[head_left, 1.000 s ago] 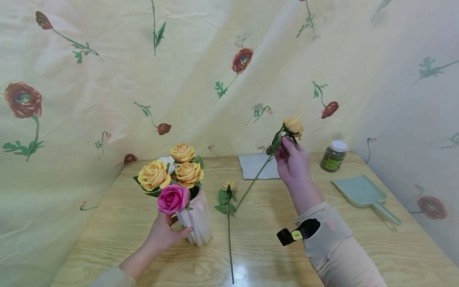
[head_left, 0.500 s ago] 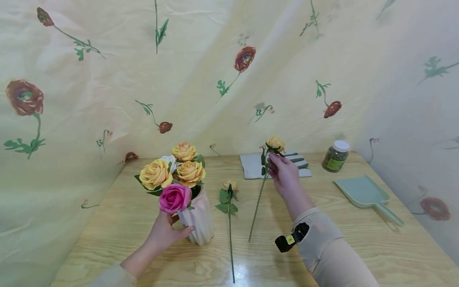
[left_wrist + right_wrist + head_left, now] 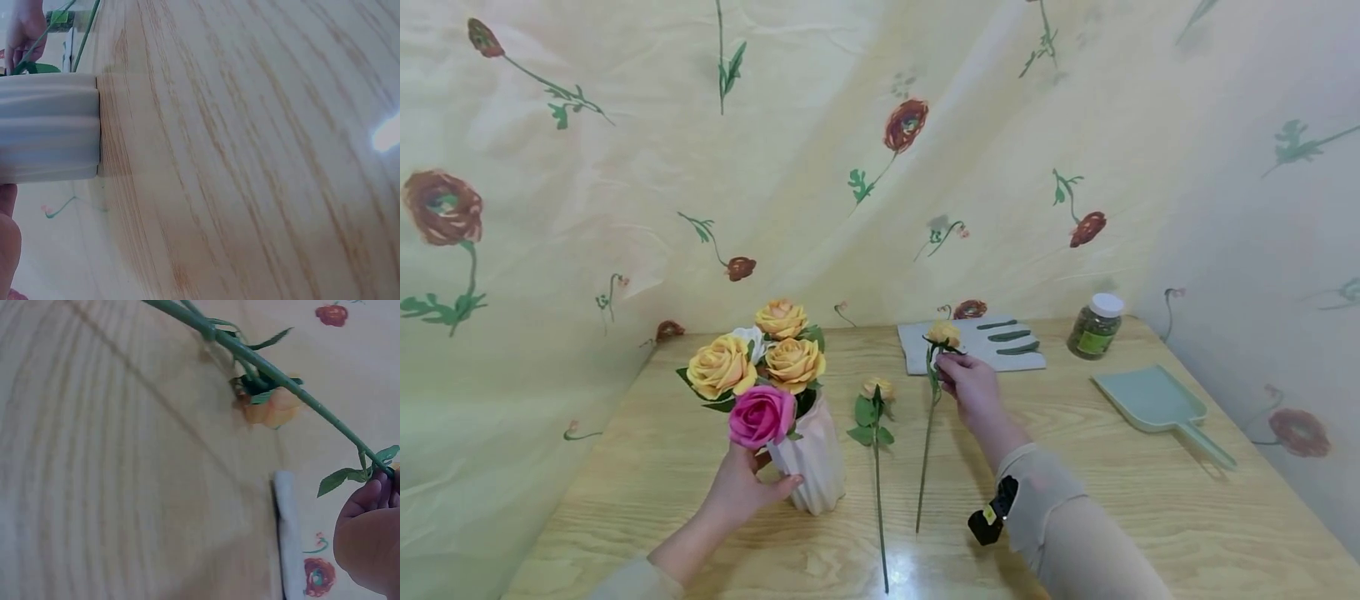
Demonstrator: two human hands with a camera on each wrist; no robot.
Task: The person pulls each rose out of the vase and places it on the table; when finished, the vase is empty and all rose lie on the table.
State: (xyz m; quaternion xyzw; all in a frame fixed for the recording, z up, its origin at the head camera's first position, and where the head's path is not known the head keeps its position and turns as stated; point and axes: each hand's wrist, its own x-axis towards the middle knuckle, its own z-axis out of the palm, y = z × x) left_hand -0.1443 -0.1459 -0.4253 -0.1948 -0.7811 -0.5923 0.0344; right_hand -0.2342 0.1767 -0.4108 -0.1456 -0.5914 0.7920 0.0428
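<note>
A yellow rose is pinched just under its bloom by the right hand. It has been lowered from upper right toward frame centre within the last second, so its stem tip now nears the table. The vase, lower left, stays gripped by the left hand. Another rose lies between them.

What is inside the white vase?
The vase holds three yellow roses, a pink rose and a white one. Their stems inside are hidden.
</note>
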